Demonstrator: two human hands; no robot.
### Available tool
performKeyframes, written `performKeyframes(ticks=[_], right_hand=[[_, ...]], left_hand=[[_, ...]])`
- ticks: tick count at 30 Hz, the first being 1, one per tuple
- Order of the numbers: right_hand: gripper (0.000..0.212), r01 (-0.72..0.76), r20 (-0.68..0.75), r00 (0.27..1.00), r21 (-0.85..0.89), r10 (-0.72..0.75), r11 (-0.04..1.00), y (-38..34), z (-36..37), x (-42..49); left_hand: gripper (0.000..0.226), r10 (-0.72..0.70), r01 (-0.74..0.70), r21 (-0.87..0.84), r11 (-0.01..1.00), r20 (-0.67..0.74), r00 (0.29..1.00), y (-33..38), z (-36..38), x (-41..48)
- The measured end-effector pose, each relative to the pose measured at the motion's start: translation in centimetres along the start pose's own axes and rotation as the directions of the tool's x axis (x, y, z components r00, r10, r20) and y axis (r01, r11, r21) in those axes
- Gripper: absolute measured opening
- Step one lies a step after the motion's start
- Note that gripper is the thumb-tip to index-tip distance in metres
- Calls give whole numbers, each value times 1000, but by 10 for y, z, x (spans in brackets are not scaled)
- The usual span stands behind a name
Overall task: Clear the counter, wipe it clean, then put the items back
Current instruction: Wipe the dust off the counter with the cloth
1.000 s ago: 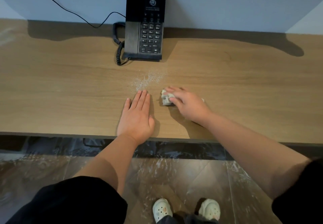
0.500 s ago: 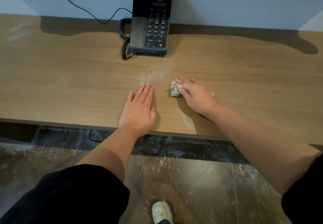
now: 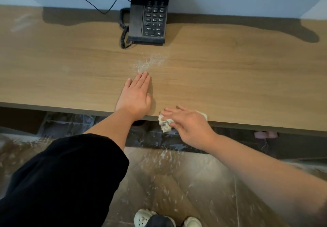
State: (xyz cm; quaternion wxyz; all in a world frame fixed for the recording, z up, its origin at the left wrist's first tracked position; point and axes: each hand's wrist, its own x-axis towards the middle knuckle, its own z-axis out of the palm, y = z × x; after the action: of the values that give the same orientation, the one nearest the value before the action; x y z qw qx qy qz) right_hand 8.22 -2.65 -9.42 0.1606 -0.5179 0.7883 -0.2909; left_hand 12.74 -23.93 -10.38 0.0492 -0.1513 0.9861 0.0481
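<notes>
A wooden counter (image 3: 230, 78) runs across the view. My left hand (image 3: 135, 96) lies flat on it near the front edge, fingers straight and together. Just beyond its fingertips lies a patch of white powder (image 3: 150, 62). My right hand (image 3: 187, 124) holds a crumpled whitish cloth (image 3: 165, 124) at the counter's front edge; the cloth hangs partly over the edge, with my fingers over it. A black desk phone (image 3: 149, 12) stands at the back against the wall.
The phone's coiled cord (image 3: 123, 35) and a thin black cable (image 3: 92, 1) lie at its left. White powder is scattered on the dark floor (image 3: 177, 173) below. My pale shoes (image 3: 143, 218) stand under the edge. A faint smear (image 3: 21, 23) marks the far left.
My right hand has dragged the cloth from the middle of the counter back to the front edge. My left hand stayed flat in place.
</notes>
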Motion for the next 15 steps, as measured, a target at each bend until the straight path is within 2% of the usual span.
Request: performKeyframes(ticks=[2, 4, 6, 8, 9, 12, 14, 15], right_hand=[[31, -120, -12, 992, 150, 123, 981, -11, -8, -10], [25, -262, -53, 956, 298, 290, 918, -14, -29, -2], [20, -313, -189, 910, 272, 369, 910, -2, -53, 24], [24, -327, -275, 888, 186, 369, 927, 12, -68, 57], [25, -332, -255, 898, 143, 359, 932, 17, -68, 70], [28, -349, -36, 936, 15, 349, 937, 25, -47, 91], [36, -245, -2, 969, -104, 246, 964, 26, -34, 88], [39, -178, 2, 984, -108, 179, 978, 26, -30, 84]], left_hand=[[62, 2, -2, 4, 1000, -3, 1000, 0, 1, 0], [62, 3, -3, 4, 1000, -4, 1000, 0, 1, 1], [61, 1, -1, 7, 1000, -5, 1000, 0, 1, 0], [61, 2, -2, 5, 1000, -8, 1000, 0, 0, 0], [61, 2, -2, 4, 1000, -8, 1000, 1, 0, 0], [61, 3, -3, 6, 1000, -14, 1000, 0, 1, 0], [61, 4, -4, 5, 1000, -15, 1000, 0, 0, 0], [61, 8, -7, 3, 1000, -18, 1000, -1, 1, 0]])
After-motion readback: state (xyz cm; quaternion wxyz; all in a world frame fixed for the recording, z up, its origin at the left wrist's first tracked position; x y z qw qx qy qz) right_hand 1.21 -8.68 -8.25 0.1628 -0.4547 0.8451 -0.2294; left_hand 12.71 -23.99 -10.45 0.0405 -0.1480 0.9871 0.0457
